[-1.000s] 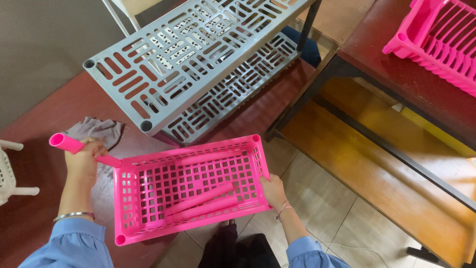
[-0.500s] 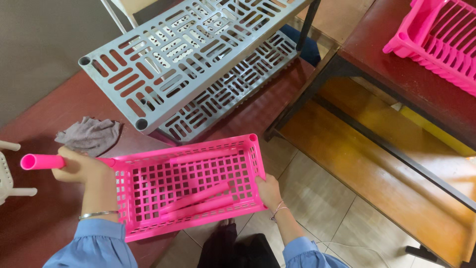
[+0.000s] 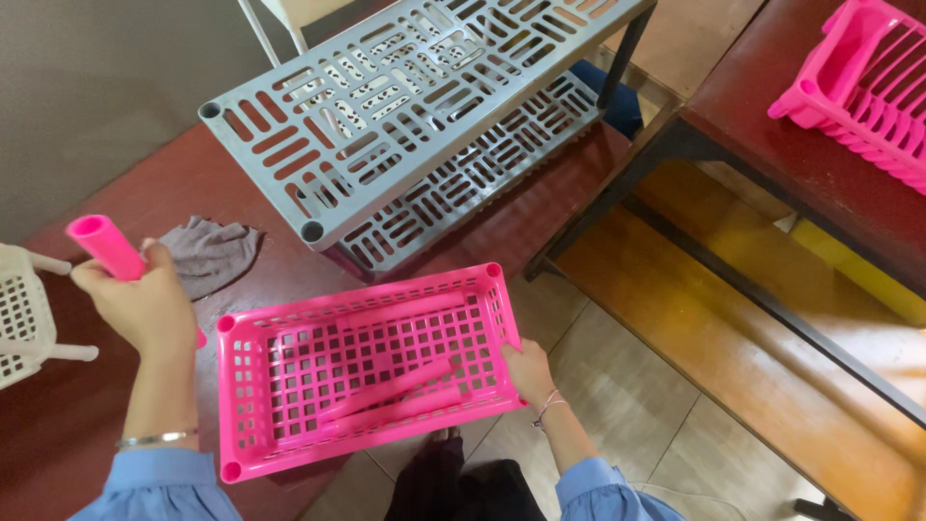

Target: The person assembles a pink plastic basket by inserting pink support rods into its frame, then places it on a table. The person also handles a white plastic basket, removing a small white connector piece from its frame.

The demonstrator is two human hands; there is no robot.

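Observation:
A pink slotted plastic tray (image 3: 289, 328) lies on the dark red table, partly over its front edge. Two loose pink tubes (image 3: 391, 391) rest inside it. My left hand (image 3: 145, 304) grips another pink tube (image 3: 104, 246) just left of the tray's back left corner, its open end pointing up and away. My right hand (image 3: 531, 371) holds the tray's right rim.
A grey two-tier slotted rack (image 3: 405, 92) stands behind the tray. A grey cloth (image 3: 212, 253) lies by my left hand. A white plastic rack (image 3: 24, 314) sits at the left edge. A second pink tray (image 3: 863, 82) rests on another table, with a wooden bench (image 3: 772, 338) below.
My left hand has lifted and tilted the pink tube, from lying level by the tray's corner to pointing up and left. The tray has barely shifted.

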